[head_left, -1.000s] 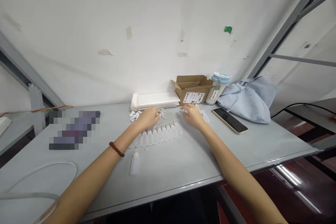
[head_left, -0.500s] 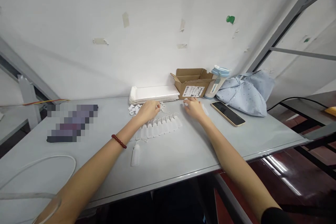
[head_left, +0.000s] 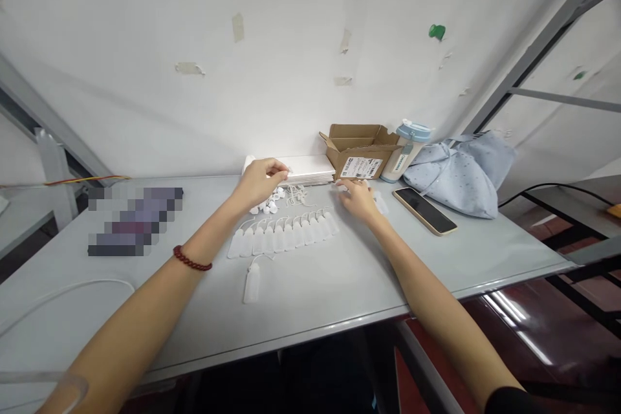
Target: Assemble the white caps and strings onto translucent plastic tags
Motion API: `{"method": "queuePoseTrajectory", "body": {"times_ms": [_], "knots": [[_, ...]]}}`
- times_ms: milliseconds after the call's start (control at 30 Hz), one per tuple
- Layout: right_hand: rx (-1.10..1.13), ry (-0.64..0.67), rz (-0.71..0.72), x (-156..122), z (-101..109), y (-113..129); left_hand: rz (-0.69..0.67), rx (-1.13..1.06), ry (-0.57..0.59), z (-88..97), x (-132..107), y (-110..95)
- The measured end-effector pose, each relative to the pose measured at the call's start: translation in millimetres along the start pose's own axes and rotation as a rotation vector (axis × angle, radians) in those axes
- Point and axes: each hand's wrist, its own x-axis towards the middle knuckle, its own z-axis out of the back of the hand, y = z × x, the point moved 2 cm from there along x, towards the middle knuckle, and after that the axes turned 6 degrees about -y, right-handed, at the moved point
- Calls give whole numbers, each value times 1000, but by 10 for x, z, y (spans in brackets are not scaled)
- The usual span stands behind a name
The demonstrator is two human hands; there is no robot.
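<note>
Hovering over the loose white caps [head_left: 270, 202], our left hand [head_left: 257, 182] presses thumb and fingertips together; whether it pinches a cap we cannot tell. Our right hand [head_left: 358, 198] rests on the grey table [head_left: 339, 284], fingers loosely curled, a small white bottle [head_left: 380, 202] just beside it. Between both hands, nearer us, lies the row of squeeze bottles [head_left: 284, 236], one lone bottle [head_left: 251, 286] beside the left forearm

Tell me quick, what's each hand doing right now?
Left hand: fingers pinched shut; holding what, cannot tell.
Right hand: loosely open, resting on the table.
</note>
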Motion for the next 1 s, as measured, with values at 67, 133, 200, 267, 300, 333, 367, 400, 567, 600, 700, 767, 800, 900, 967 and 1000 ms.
{"method": "queuePoseTrajectory", "body": {"times_ms": [67, 133, 200, 267, 300, 333, 367, 400, 567, 600, 700, 767, 800, 900, 967, 1000], "knots": [[132, -86, 21, -16, 56, 58, 12, 56, -3, 116, -142, 3], [251, -183, 92, -58, 119, 157, 54, 75, -4, 222, -322, 59], [352, -247, 206, -131, 171, 289, 131, 68, 2, 296, -495, 147], [420, -273, 335, -228, 199, 437, 184, 17, 17, 326, -619, 213], [441, -284, 389, -282, 203, 509, 198, -13, 20, 326, -658, 226], [460, -294, 434, -335, 201, 577, 202, -43, 25, 317, -685, 224], [481, -296, 471, -385, 191, 639, 198, -67, 30, 300, -702, 207], [505, -293, 499, -431, 175, 693, 185, -85, 40, 276, -716, 177], [558, -215, 574, -563, 43, 827, 38, -88, 91, 130, -814, -22], [545, -217, 587, -570, 22, 829, 14, -77, 90, 104, -839, -45], [499, -248, 644, -573, -6, 821, -6, -25, 78, 38, -898, -60], [506, -253, 664, -569, 4, 814, 1, -4, 62, 5, -919, -49], [521, -252, 665, -567, 14, 811, 1, -2, 52, -8, -927, -44], [565, -260, 662, -569, 52, 809, -2, -5, 34, -28, -940, -41], [575, -272, 665, -573, 72, 811, -3, 0, 35, -30, -945, -47], [579, -273, 667, -575, 79, 812, -2, 4, 36, -29, -947, -50]]}}
